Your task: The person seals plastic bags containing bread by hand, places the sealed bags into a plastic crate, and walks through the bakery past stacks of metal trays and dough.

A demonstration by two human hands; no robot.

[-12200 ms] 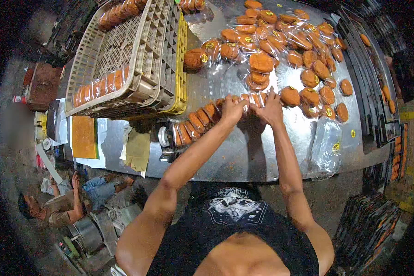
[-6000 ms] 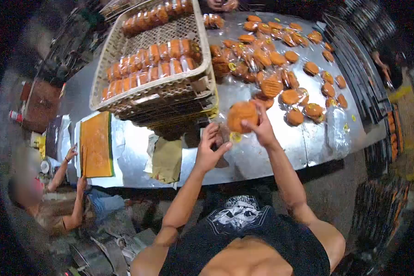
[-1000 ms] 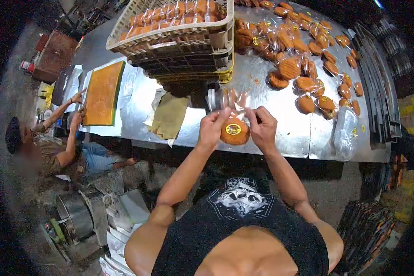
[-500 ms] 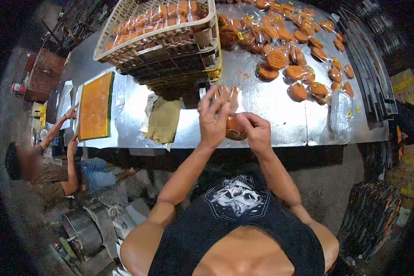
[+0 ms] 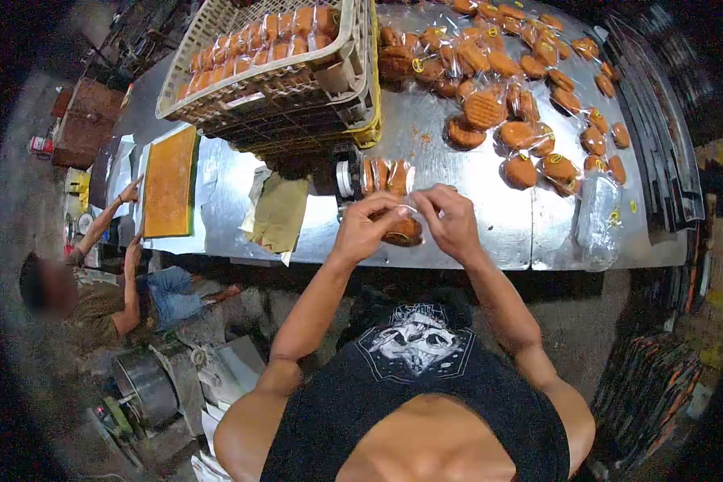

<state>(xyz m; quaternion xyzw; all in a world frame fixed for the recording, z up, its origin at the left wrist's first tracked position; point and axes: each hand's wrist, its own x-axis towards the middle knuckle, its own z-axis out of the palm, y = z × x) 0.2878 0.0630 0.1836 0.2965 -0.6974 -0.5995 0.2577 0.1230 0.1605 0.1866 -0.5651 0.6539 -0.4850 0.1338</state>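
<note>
**Two-handed pinch at the near edge**

Through the head camera I see the left hand (image 5: pixel 367 229) and right hand (image 5: pixel 451 218) drawn close, thumbs and fingertips pinching the clear film of a wrapped cake (image 5: pixel 403 234) by the near edge of the table (image 5: pixel 498 241); whether it touches the metal I cannot tell. A short row of cakes (image 5: pixel 384 173) lies just beyond, a tape dispenser (image 5: pixel 345 178) at its left end, so I have little room there. Stacked crates (image 5: pixel 297 104) block my view behind the dispenser. Scattered packets (image 5: pixel 484 109) cover the far right, a plastic bundle (image 5: pixel 600 217) lies toward the near right corner, and dark trays (image 5: pixel 651 136) line the right edge. Leftward, I see a tan sheet (image 5: pixel 278 210) and a co-worker's hands (image 5: pixel 129 193) beside an orange slab (image 5: pixel 169 186).
</note>
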